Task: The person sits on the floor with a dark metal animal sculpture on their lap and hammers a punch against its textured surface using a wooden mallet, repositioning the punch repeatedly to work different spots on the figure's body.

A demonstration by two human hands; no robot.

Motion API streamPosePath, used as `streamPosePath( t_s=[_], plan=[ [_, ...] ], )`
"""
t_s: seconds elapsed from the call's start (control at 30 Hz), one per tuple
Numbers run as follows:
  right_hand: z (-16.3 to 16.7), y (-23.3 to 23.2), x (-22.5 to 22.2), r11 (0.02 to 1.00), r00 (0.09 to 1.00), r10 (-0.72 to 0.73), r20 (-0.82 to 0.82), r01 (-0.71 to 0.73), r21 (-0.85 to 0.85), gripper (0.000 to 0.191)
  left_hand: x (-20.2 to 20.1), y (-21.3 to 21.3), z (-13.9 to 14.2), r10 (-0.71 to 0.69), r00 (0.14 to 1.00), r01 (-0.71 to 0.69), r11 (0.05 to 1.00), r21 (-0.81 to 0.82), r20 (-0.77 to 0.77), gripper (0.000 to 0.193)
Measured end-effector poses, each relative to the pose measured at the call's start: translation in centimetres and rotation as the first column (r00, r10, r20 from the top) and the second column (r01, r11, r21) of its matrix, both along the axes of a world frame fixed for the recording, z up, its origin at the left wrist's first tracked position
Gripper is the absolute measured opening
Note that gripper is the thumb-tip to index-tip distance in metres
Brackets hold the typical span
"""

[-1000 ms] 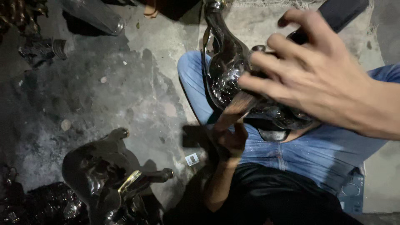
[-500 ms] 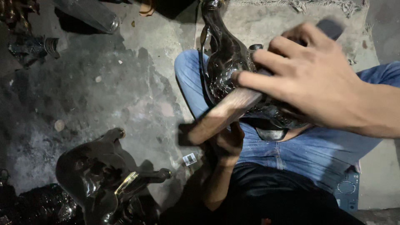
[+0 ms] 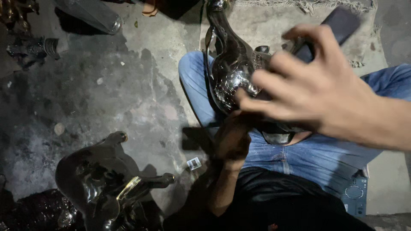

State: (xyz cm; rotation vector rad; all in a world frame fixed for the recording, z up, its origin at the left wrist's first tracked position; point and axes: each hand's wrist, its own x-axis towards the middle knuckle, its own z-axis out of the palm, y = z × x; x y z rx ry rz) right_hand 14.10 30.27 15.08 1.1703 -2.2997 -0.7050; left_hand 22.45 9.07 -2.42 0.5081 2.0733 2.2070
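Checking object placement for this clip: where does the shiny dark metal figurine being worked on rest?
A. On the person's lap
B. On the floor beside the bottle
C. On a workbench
A: the metal figurine sits on the jeans, with the right hand over it.

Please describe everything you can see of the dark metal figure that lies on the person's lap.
The dark metal figure looks like a glossy, blackened bird with a long curved neck reaching up to a small head. Its rounded body shows fine relief patterns and bright reflections. It rests tilted on the blue-jeaned thigh. The left hand supports it from below; the blurred right hand lies across its back.
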Motion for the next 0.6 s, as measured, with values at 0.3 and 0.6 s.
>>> streamPosePath(
  t_s=[0.3, 0.6],
  plan=[
    [3.0, -1.1, 0.8, 0.985, 0.994, -0.004, 0.106, 0.022, -0.172, 0.07, -0.4, 1.3, 0.2, 0.068, 0.997, -0.072, 0.981, 0.178, 0.029, 0.036],
    [-4.1, 4.9, 4.4, 0.573, 0.724, -0.333, 0.604, 0.665, -0.48, 0.07, -4.0, -1.8, 0.5, 0.425, 0.903, -0.407, 0.896, 0.179, -0.071, 0.016]
  ],
)
